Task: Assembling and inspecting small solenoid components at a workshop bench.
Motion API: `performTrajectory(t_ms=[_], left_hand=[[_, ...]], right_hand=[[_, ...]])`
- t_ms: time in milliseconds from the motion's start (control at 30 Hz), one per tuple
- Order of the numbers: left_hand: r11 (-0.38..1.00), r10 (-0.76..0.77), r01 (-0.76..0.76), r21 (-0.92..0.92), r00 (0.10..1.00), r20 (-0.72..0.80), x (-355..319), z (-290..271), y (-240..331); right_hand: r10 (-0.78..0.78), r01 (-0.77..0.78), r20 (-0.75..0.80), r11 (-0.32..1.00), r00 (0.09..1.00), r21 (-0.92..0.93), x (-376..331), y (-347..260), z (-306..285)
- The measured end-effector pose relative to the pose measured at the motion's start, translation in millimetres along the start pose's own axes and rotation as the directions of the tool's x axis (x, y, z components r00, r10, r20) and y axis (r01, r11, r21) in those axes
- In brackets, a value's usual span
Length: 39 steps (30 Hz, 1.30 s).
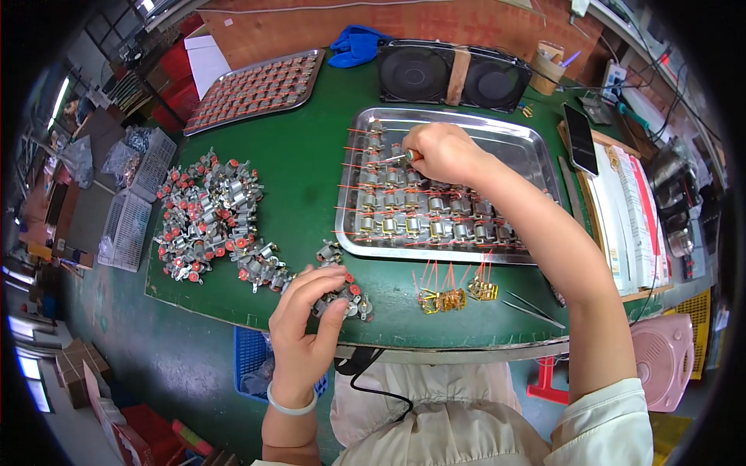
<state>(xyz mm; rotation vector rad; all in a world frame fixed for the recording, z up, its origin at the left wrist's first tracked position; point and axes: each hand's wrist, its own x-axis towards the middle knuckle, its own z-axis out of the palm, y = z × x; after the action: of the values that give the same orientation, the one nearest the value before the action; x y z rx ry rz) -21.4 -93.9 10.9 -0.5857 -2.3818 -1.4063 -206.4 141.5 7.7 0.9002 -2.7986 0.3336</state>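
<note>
My right hand is over a shiny metal tray, its fingers pinched together. A small metallic piece shows at the fingertips; most of it is hidden, so I cannot make out its kind. Below and left of that hand, rows of small silver motors with thin red wires stand in the tray. My left hand is near the table's front edge, thumb and fingers apart and curved. It is beside a few loose motors with red ends. A big heap of such motors lies farther left.
Copper-coloured parts with red wires and tweezers lie at the front edge. At the back are another filled tray, a blue cloth and a black twin-fan unit. A phone and papers are at right.
</note>
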Motion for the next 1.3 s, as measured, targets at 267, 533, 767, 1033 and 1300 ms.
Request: performTrajectory(t_ms=[267, 533, 767, 1033, 1300], left_hand=[[0.949, -0.091, -0.011, 0.314, 0.948, 0.306, 6, -12, 9], [0.928, -0.042, -0.097, 0.36, 0.933, 0.357, 4, -5, 1], [0.932, 0.071, -0.154, 0.329, 0.965, 0.252, -11, -2, -16], [0.942, 0.141, -0.169, 0.289, 0.983, 0.113, -27, 2, -25], [0.935, 0.183, -0.203, 0.292, 0.978, 0.095, -27, 6, -29]], right_hand=[[-0.051, 0.054, 0.092, 0.998, 0.994, -0.035, 6, 0, -3], [0.025, -0.02, 0.061, 0.997, 0.998, -0.072, -2, -13, -33], [-0.087, 0.001, 0.202, 0.919, 0.976, 0.395, -63, -127, -32], [0.012, -0.069, 0.248, 0.972, 0.969, 0.225, -77, -169, -20], [0.027, -0.129, 0.264, 0.917, 0.964, 0.378, -79, -152, -19]])
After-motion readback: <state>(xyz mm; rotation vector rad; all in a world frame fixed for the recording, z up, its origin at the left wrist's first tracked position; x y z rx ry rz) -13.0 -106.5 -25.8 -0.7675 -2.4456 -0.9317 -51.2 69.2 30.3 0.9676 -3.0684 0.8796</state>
